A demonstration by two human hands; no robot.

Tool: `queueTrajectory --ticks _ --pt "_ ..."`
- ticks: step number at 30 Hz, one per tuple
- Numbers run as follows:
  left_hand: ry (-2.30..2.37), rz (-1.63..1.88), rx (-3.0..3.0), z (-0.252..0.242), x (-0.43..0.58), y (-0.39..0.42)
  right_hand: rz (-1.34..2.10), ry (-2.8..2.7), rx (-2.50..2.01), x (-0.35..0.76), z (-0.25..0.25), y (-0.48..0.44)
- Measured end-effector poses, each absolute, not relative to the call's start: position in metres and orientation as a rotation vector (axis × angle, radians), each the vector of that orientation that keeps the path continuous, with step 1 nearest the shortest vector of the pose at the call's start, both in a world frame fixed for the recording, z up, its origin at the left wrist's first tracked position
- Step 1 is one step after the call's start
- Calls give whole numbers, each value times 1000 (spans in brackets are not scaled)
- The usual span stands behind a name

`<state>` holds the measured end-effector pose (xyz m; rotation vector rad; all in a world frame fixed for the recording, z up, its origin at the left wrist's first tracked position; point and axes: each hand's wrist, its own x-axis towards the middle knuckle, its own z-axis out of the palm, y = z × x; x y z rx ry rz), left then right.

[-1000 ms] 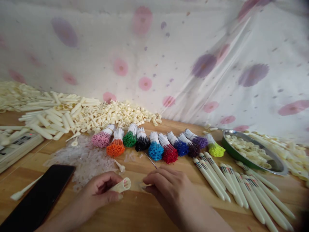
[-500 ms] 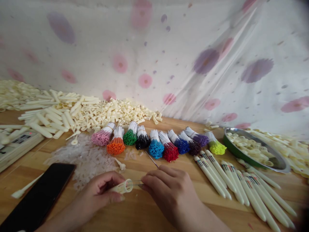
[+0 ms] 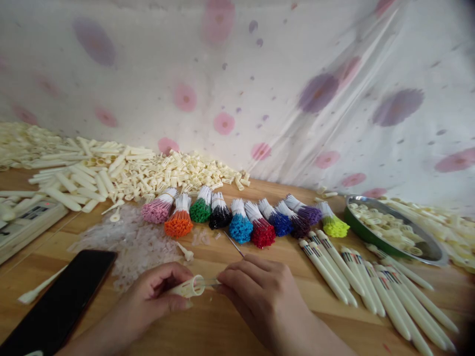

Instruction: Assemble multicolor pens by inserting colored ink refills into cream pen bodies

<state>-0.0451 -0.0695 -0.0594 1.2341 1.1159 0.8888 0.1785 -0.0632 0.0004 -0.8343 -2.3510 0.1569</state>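
Note:
In the lower middle, my left hand (image 3: 163,287) is closed round a short cream plastic tube (image 3: 189,287) with slots in its wall, like a pen barrel part, its open mouth facing right. My right hand (image 3: 260,291) pinches a thin, partly see-through piece (image 3: 212,282) at that mouth; the fingers hide most of it. A thin rod (image 3: 233,244) pokes out behind the right knuckles; whether that hand holds it I cannot tell. Beyond the hands stand bundles of pen refills with coloured ends, among them a light blue bundle (image 3: 240,222) and a red bundle (image 3: 263,230).
Clear plastic bits (image 3: 141,242) lie spread left of centre beside a black phone (image 3: 59,301). Cream pen parts (image 3: 178,170) are heaped at the back left, near a power strip (image 3: 29,225). Multicolour pens (image 3: 389,301) and a green-sided metal dish (image 3: 351,225) are on the right.

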Motion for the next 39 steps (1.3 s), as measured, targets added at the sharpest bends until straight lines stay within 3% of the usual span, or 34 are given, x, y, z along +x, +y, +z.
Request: queueTrajectory --ticks 12,25,32,39 --pt "1200 1039 1335 -65 -43 -71 224 -2285 -884 177 -6 -65" --pt "1338 1310 2349 -54 -41 -77 311 -2177 -823 173 -14 -63" --pt "1416 1361 2471 -50 -43 -76 260 -2243 -707 180 -13 -60" --pt "1567 1425 2210 -60 -52 -75 363 -2345 -1252 198 -18 -43"
